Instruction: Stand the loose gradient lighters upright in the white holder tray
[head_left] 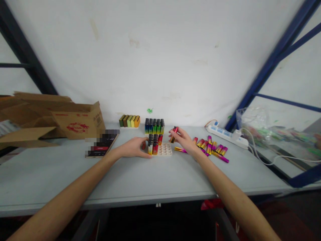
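A white tray (166, 150) with round holes lies on the grey table, and several red-and-yellow lighters (154, 144) stand in its left rows. My left hand (134, 147) rests against the tray's left side, fingers curled around it. My right hand (182, 139) is raised just right of the tray and pinches one red-gold lighter (174, 134). A loose pile of pink-and-gold lighters (212, 147) lies to the right of that hand.
Behind the tray stand a full tray of dark-topped lighters (154, 126) and a tray of green-to-orange lighters (129, 121). Open cardboard boxes (75, 120) and a dark flat box (102, 146) sit left. A white power strip (227, 135) with cable and plastic bags (265, 129) lie right.
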The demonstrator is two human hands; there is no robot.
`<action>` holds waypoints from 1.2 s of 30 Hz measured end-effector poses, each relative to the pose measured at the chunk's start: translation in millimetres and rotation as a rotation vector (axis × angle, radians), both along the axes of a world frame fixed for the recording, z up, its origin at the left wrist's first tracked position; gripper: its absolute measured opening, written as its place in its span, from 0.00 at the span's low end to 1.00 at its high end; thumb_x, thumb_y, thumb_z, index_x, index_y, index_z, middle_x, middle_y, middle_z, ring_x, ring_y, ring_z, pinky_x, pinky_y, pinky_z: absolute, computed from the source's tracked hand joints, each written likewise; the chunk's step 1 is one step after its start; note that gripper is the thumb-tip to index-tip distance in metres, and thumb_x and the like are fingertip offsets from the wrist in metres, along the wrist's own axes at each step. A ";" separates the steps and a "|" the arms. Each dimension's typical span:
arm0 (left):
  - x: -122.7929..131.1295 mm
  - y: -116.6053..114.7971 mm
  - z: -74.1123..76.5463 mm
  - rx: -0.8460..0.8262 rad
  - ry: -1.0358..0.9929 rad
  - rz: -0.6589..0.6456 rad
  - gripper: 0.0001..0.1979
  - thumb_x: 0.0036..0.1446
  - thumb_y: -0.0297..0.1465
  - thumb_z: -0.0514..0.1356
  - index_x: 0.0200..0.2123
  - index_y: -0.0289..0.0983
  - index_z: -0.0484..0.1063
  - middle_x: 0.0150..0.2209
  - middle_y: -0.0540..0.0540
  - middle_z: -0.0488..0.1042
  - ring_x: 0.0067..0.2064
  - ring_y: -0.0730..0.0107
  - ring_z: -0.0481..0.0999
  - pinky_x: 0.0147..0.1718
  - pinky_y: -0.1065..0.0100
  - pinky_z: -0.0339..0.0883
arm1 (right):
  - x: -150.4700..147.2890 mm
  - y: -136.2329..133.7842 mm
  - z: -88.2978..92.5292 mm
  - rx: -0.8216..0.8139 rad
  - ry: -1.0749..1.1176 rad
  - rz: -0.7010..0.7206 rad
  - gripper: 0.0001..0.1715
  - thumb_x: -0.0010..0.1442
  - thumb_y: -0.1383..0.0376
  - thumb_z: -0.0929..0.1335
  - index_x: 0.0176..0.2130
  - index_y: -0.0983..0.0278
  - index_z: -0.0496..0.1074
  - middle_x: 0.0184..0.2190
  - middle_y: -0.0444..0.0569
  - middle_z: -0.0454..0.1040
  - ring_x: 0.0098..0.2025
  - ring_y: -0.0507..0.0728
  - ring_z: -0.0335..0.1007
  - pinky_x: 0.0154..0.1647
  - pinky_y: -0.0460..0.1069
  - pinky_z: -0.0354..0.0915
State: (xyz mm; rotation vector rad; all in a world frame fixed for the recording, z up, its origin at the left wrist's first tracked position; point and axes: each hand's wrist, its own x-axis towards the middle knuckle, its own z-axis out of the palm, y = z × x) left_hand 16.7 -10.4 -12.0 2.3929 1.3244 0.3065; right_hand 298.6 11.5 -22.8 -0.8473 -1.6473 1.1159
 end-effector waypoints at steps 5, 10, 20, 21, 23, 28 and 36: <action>-2.1 1.8 -3.7 -0.004 -0.029 -0.008 0.37 0.44 0.59 0.66 0.48 0.39 0.71 0.36 0.47 0.77 0.35 0.60 0.76 0.33 0.66 0.63 | -9.3 -9.0 -0.9 -0.112 0.079 0.150 0.26 0.60 0.41 0.69 0.40 0.58 0.61 0.28 0.40 0.67 0.27 0.51 0.65 0.26 0.46 0.65; -2.1 2.6 -3.5 0.002 -0.021 -0.009 0.39 0.43 0.59 0.66 0.50 0.38 0.71 0.36 0.47 0.77 0.35 0.59 0.75 0.33 0.65 0.63 | -16.0 -10.5 -1.5 -0.089 0.008 0.023 0.29 0.61 0.37 0.63 0.33 0.59 0.59 0.21 0.35 0.50 0.20 0.49 0.44 0.19 0.45 0.46; -0.6 0.7 -1.3 -0.007 -0.014 -0.007 0.38 0.43 0.59 0.66 0.49 0.38 0.71 0.37 0.46 0.77 0.36 0.59 0.75 0.33 0.66 0.62 | -13.0 -12.8 -5.1 0.247 -0.304 -0.357 0.27 0.59 0.48 0.63 0.20 0.59 0.49 0.19 0.39 0.46 0.23 0.49 0.44 0.25 0.48 0.43; -0.5 0.6 -1.2 -0.006 -0.013 -0.007 0.38 0.43 0.59 0.66 0.49 0.38 0.71 0.37 0.46 0.77 0.36 0.59 0.75 0.33 0.66 0.62 | -13.3 -12.8 -4.6 0.249 -0.304 -0.361 0.25 0.58 0.50 0.62 0.20 0.59 0.50 0.19 0.39 0.47 0.23 0.49 0.44 0.25 0.48 0.43; -0.3 0.2 -0.8 -0.005 -0.009 -0.009 0.38 0.43 0.59 0.66 0.49 0.38 0.71 0.37 0.46 0.77 0.36 0.59 0.75 0.33 0.66 0.62 | -13.9 -13.0 -3.6 0.252 -0.308 -0.358 0.23 0.58 0.51 0.61 0.20 0.59 0.50 0.19 0.40 0.47 0.23 0.49 0.45 0.26 0.48 0.43; 0.5 -1.7 1.5 -0.011 -0.008 -0.009 0.36 0.44 0.58 0.67 0.49 0.38 0.70 0.36 0.47 0.76 0.35 0.60 0.75 0.33 0.67 0.62 | -13.9 -13.3 -4.6 0.260 -0.330 -0.332 0.24 0.59 0.51 0.61 0.21 0.60 0.50 0.20 0.39 0.47 0.24 0.49 0.45 0.26 0.48 0.44; -1.4 1.9 -3.3 -0.004 -0.030 -0.006 0.39 0.43 0.57 0.67 0.52 0.38 0.71 0.38 0.46 0.78 0.36 0.60 0.75 0.34 0.66 0.63 | -12.5 -13.9 -3.8 0.279 -0.376 -0.236 0.23 0.69 0.46 0.60 0.35 0.61 0.64 0.24 0.39 0.63 0.27 0.52 0.59 0.31 0.47 0.56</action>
